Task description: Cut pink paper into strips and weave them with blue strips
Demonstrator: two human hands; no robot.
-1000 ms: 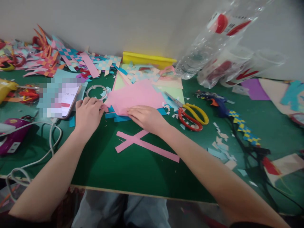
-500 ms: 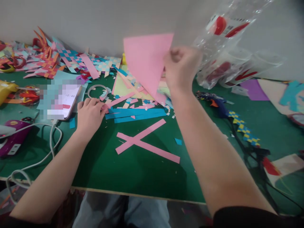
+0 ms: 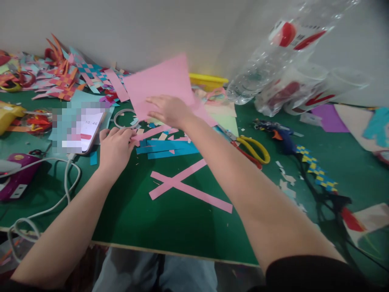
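Observation:
My right hand (image 3: 169, 109) lies with fingers stretched flat on a pink paper sheet (image 3: 158, 86) at the back middle of the green table (image 3: 170, 223). My left hand (image 3: 114, 146) rests curled on the table beside a phone (image 3: 86, 132), its fingertips pinching the end of a pink paper strip (image 3: 152, 132). Below that strip lie blue strips (image 3: 167, 149). Nearer to me, two pink strips (image 3: 185, 185) lie crossed in an X.
Red and yellow scissors (image 3: 251, 151) lie right of my forearm. A wire ring (image 3: 124, 117), woven paper pieces (image 3: 69, 77), a yellow tray (image 3: 208, 80), plastic bottles (image 3: 273, 56), a glue gun (image 3: 278, 134) with cord, and white cables (image 3: 45, 202) surround the area.
My right hand lifted the pink sheet off the table, uncovering the blue and pink strips, then brought it down further back and left. My left hand stayed in place.

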